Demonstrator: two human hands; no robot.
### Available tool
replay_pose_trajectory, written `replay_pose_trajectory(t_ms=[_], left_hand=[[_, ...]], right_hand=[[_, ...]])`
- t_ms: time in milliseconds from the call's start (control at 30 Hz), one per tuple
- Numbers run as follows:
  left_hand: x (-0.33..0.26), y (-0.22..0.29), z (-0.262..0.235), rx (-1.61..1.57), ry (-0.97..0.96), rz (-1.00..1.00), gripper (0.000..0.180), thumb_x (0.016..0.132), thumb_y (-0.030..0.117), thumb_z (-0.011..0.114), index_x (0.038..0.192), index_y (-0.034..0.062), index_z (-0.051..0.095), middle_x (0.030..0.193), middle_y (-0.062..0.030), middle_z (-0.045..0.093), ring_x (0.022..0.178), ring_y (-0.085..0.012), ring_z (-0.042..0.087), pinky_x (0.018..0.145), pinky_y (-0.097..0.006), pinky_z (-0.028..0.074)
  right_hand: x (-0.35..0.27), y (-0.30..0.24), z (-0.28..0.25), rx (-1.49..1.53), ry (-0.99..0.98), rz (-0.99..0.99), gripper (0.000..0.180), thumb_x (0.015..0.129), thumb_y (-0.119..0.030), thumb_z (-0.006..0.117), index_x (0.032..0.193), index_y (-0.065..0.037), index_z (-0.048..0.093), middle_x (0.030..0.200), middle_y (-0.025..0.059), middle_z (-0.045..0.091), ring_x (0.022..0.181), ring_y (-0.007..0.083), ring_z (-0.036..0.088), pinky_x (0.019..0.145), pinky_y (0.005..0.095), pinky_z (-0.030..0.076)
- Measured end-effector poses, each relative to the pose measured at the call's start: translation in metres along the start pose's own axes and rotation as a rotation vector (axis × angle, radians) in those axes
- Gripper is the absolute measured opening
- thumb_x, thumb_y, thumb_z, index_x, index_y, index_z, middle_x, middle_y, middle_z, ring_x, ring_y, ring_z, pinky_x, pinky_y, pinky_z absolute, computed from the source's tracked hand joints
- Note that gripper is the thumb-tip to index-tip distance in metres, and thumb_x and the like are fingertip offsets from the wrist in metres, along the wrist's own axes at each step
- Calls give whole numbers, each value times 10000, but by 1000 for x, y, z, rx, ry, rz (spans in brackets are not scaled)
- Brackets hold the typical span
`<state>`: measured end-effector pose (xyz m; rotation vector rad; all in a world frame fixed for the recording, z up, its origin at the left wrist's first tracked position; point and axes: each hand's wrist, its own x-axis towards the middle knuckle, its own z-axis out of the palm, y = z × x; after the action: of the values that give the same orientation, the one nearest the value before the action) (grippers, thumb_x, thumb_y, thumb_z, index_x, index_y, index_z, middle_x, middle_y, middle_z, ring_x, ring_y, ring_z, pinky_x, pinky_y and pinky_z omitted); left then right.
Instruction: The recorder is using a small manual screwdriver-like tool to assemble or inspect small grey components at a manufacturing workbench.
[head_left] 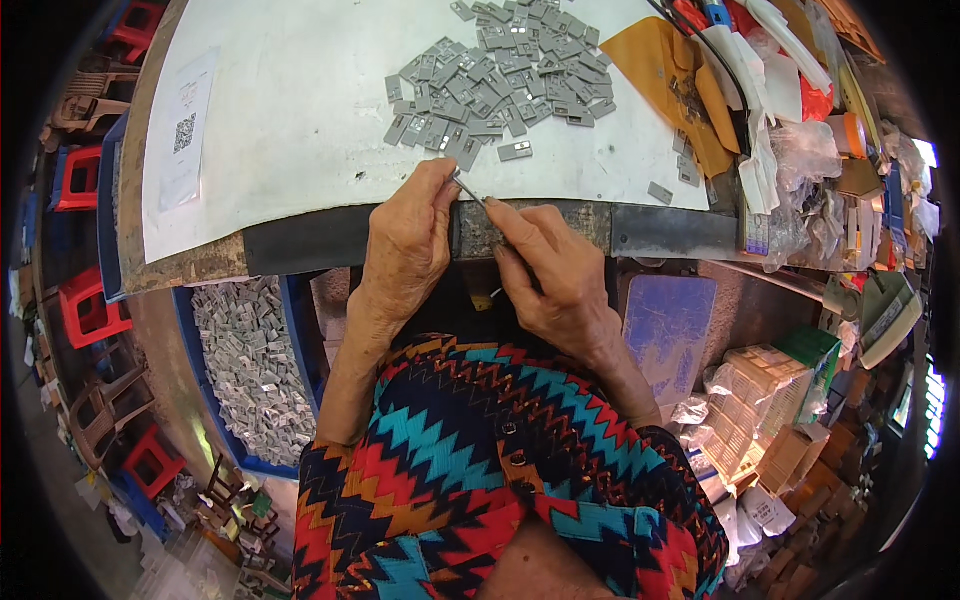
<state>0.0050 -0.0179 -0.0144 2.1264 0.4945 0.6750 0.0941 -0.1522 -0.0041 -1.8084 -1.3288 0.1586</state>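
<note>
At the table's front edge my two hands meet close together. My right hand (560,272) is closed, its thumb and forefinger pinching one end of a thin metal rod-like tool (470,190). The tool's other end meets the fingertips of my left hand (410,228), which is closed in a pinch; any small piece in those fingers is mostly hidden. Just beyond my left fingertips begins a loose pile of small flat grey rectangular pieces (500,80) with openings in them. One grey piece (515,151) lies apart at the pile's near side.
White sheeting (290,130) covers the tabletop. To the right lie an orange-brown sheet (650,65), a few grey pieces (688,170) and plastic bags (800,160). Below the table, at left, a blue bin (188,335) holds many grey pieces. Red stools (85,180) stand far left.
</note>
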Motion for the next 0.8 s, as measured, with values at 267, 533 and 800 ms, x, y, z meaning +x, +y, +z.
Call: replay_pose_trajectory(t_ms=[267, 533, 800], left_hand=[[-6, -5, 2, 84, 40, 157, 250, 761, -93, 534, 1005, -39, 522, 821, -194, 579, 713, -345, 606, 604, -358, 491], [-6, -3, 7, 65, 68, 158, 238, 743, -87, 534, 974, -31, 522, 776, -189, 563, 662, -345, 588, 557, -366, 464], [5, -4, 1, 45, -25, 67, 224, 821, -27, 513, 1039, 21, 534, 710, -169, 573, 619, -282, 597, 563, -317, 461]], right_hand=[[-2, -2, 0, 304, -18, 155, 332, 755, 28, 584, 1085, 26, 545, 786, 154, 569, 684, 278, 573, 589, 322, 459], [-4, -7, -6, 602, -75, 445, 301, 809, 0, 554, 1107, 38, 558, 862, 126, 622, 739, 169, 580, 659, 287, 470], [4, -2, -7, 571, -100, 440, 302, 859, -48, 518, 1151, 21, 546, 722, 28, 556, 600, 63, 482, 545, 194, 412]])
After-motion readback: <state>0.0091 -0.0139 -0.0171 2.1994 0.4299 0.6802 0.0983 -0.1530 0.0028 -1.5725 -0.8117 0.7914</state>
